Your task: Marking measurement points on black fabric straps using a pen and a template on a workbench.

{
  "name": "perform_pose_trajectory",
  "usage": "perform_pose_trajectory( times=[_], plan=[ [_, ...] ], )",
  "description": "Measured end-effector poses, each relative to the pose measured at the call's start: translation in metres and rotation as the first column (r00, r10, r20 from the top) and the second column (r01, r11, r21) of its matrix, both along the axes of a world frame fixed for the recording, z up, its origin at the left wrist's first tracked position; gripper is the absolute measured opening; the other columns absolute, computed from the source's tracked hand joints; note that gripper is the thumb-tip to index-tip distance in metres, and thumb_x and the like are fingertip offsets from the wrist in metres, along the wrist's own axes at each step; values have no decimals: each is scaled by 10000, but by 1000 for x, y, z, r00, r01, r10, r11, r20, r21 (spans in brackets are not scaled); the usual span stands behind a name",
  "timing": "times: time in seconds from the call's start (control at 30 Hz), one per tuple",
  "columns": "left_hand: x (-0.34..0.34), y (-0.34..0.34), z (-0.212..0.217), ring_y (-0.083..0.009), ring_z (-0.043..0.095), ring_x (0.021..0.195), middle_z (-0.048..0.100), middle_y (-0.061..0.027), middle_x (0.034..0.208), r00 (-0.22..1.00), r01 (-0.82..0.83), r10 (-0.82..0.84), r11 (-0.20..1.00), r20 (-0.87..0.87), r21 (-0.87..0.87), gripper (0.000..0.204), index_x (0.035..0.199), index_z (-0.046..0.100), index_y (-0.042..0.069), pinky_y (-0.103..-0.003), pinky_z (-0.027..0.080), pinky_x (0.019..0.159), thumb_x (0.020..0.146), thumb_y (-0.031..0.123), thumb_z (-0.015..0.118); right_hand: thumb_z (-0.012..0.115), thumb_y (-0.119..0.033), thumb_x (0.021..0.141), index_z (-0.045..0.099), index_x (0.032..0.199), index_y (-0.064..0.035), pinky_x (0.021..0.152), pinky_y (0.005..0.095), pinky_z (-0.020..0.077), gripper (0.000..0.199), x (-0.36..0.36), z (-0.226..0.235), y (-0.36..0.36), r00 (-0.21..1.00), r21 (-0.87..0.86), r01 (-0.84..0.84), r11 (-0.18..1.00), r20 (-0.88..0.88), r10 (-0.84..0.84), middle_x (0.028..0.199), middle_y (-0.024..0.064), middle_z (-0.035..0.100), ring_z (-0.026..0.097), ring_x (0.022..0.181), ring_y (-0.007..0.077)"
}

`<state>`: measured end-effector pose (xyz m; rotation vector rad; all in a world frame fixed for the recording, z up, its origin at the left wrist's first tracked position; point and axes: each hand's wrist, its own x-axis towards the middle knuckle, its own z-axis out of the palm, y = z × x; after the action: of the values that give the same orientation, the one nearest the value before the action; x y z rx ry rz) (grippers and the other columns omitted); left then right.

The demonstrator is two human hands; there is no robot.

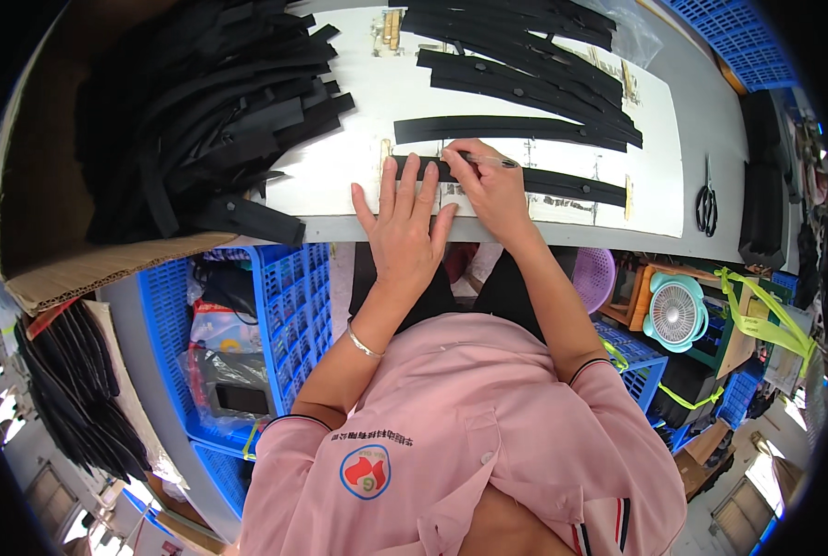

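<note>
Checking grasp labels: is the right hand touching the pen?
Touching. The head view shows the right hand pinching the pen in a writing grip.

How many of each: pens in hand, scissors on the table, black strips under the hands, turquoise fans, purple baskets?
Pen: 1
Scissors: 1
Black strip under the hands: 1
Turquoise fan: 1
Purple basket: 1
Total: 5

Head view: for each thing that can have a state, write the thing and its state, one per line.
Left hand: spread on a black strip
Right hand: closed around a pen
Black strip: lying flat, partly under the hands
Scissors: lying on the table, blades apparently together
Cardboard box: open
Fan: cannot tell if running
</note>
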<state>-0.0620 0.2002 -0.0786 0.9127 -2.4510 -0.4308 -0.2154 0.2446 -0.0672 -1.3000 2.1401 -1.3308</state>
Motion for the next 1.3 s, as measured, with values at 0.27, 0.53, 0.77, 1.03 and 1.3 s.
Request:
perform_pose_trajectory(
  times=[0.27,0.53,0.77,1.03,1.3],
  plan=[
    [-1,-4,-1,-335,395,1504,553,-110,1523,1000,4,-4,1000,-2,-18,531,1432,628,109,-635,82,1217,953,320,718,685,-180,993,751,1025,-2,634,270,519,193,-8,0,2,990,-16,-127,992,61,128,824,81,750,675,671,142],
    [-1,-1,-5,-351,395,1487,523,-125,1528,1000,13,-14,998,-13,-59,535,1406,625,76,-694,131,1191,948,341,697,663,-319,967,771,975,-85,628,358,532,258,-10,-6,4,986,34,-122,992,-112,125,764,98,727,703,655,273],
    [3,3,-8,-346,389,1492,526,-121,1523,999,12,-15,996,-32,-94,515,1406,623,81,-683,123,1202,969,344,687,643,-117,992,731,960,14,659,236,499,160,-25,2,29,939,-157,1,988,340,53,789,30,724,635,722,66],
    [1,-7,-17,-349,408,1479,527,-113,1513,998,18,-28,980,-48,-198,507,1411,611,95,-697,147,1192,977,350,678,666,-225,990,738,970,-32,618,260,488,207,-73,0,63,954,-142,235,961,221,-201,754,32,721,633,670,77],
    [-1,-6,-18,-348,366,1511,523,-124,1528,999,22,-31,980,-42,-195,486,1412,625,90,-712,109,1194,1005,354,650,655,-224,988,732,951,-15,627,256,484,226,-74,-7,60,968,-238,209,949,189,-166,754,27,715,622,666,75]
  ],
)
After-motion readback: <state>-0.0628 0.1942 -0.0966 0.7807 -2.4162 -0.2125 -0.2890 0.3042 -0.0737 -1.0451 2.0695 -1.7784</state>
